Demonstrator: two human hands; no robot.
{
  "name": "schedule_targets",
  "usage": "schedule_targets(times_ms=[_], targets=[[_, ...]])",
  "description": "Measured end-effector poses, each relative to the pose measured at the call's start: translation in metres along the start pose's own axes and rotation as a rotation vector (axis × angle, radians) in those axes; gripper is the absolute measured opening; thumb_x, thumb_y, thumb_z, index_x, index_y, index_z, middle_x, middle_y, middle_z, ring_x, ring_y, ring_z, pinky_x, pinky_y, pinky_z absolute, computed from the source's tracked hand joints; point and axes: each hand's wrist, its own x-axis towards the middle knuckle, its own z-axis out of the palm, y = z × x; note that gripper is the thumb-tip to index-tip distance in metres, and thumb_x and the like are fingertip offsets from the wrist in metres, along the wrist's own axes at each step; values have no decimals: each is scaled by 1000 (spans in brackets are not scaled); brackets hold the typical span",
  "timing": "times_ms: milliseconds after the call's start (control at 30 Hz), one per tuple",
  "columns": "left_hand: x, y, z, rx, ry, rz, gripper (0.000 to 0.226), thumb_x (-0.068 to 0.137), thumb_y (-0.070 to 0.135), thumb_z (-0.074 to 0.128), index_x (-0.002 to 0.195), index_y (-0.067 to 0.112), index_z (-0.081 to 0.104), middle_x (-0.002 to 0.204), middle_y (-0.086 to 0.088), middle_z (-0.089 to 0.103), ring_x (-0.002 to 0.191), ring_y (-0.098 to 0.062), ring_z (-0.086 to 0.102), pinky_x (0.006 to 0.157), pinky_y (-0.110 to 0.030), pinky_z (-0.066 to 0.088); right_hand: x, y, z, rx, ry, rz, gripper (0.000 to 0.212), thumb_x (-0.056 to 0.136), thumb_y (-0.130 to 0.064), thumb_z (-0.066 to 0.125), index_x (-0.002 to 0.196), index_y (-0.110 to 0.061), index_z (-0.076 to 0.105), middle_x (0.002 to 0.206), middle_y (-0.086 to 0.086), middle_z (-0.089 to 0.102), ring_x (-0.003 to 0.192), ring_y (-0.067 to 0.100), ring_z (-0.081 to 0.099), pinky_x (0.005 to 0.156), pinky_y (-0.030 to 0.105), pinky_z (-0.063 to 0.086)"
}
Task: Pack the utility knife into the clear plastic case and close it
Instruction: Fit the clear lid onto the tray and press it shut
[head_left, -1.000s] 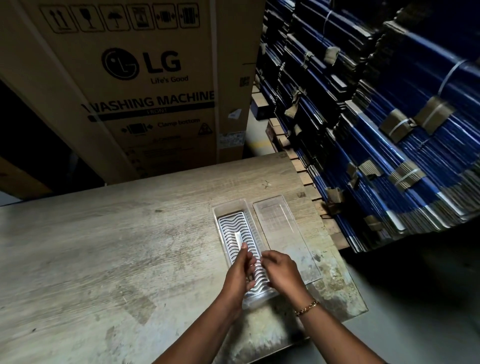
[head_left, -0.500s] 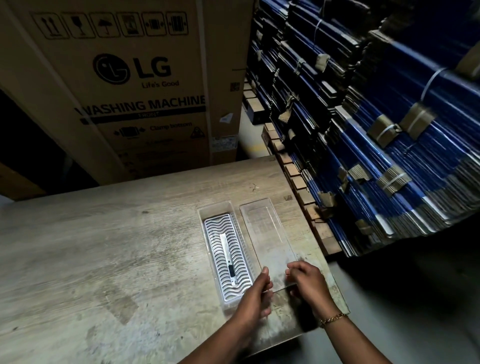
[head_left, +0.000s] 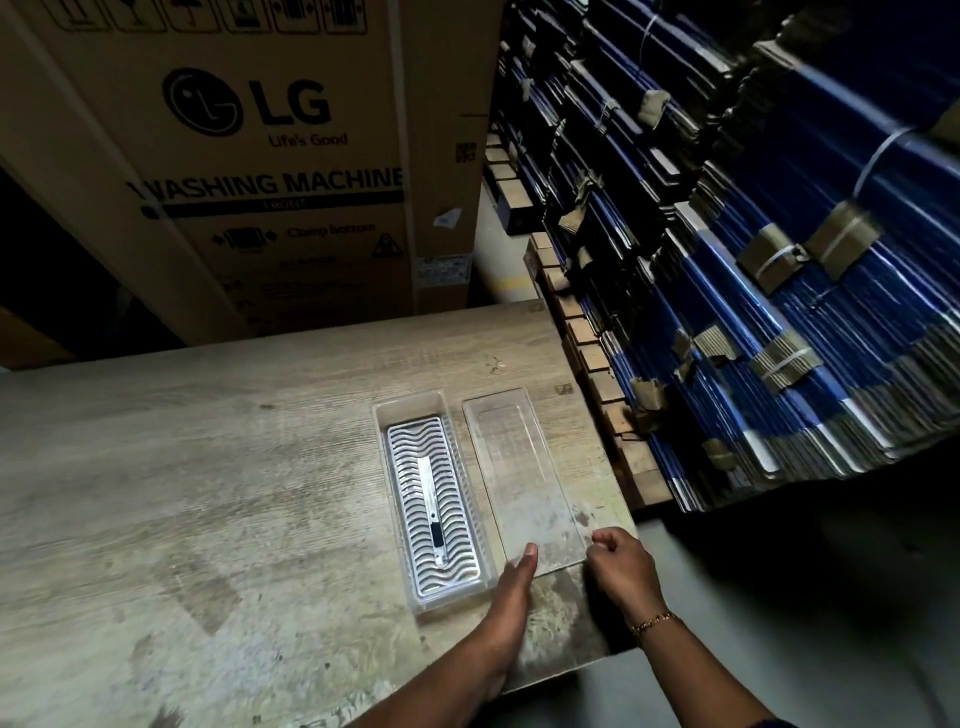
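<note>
The clear plastic case lies open on the wooden table, with a white wavy insert in its bottom. The utility knife, silver with a black slider, rests lengthwise on that insert. The clear lid lies flat on the table just right of the case. My left hand touches the lid's near left corner with its fingertips. My right hand pinches the lid's near right corner, fingers curled.
A large LG washing machine carton stands behind the table. Stacks of strapped blue flat-packed boxes on a wooden pallet crowd the right side. The table's right edge lies close to the lid, with grey floor beyond it.
Both hands left the knife lying in the case and moved right to the lid's near end. The camera view shifted slightly.
</note>
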Motion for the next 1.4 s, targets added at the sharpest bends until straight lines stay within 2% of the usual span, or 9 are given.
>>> schedule_targets(times_ms=[267,467,600,800,900,1033,1133,1233,1400], targets=[[-44,42,16,-6,66,-39,83,91,73,39,159,28,22,168,-5,22,153,-24,24,123,-50,19,11,-1,3,-50,-40,4,13,82,-8,63,89,-16,71,91,1,69,94,24,66,76,26,42],[-49,43,18,-66,57,-62,84,87,76,44,157,31,26,166,-4,27,151,-22,28,119,-52,27,16,6,0,-8,-65,3,11,77,-7,65,75,-13,74,74,1,74,77,25,71,76,33,55],[-55,46,19,-98,64,-50,87,84,77,49,155,30,31,163,-7,32,145,-21,38,111,-49,40,14,7,-10,166,-131,25,7,86,-3,65,81,-1,69,62,7,64,49,22,57,48,27,51],[-69,56,23,-129,41,-94,85,84,72,56,152,25,37,161,-9,37,140,-24,45,90,-40,47,6,2,-23,389,-190,42,6,88,-2,68,92,3,68,70,13,66,65,25,65,49,25,50],[-73,61,24,-97,16,-67,90,81,71,60,154,27,33,157,-6,41,137,-24,46,94,-39,46,-1,-3,-30,437,-178,22,5,88,-5,71,92,-5,73,75,11,71,64,18,69,50,24,52],[-82,70,22,-22,-30,1,136,34,84,76,152,35,29,145,-4,48,133,-23,50,94,-37,47,-11,-11,-38,488,-153,-1,9,87,-7,72,95,-11,74,83,11,73,69,19,69,51,25,53],[-84,74,19,2,-17,50,121,48,75,74,153,32,30,151,-13,49,139,-32,48,88,-35,50,-21,-21,-43,504,-144,-48,9,86,-8,73,95,-11,73,88,12,74,75,23,70,54,28,54],[-89,79,15,32,-15,101,110,53,72,71,148,31,36,150,-10,51,139,-29,48,99,-40,49,-35,-31,-45,502,-113,-104,8,87,-6,72,94,-11,73,87,11,73,75,23,70,54,30,55],[-105,89,11,55,-13,142,114,45,77,73,143,27,43,144,-11,54,134,-26,52,75,-29,47,-61,-50,-45,458,-70,-202,10,86,-8,72,90,-17,74,79,4,75,72,18,71,53,28,53]])
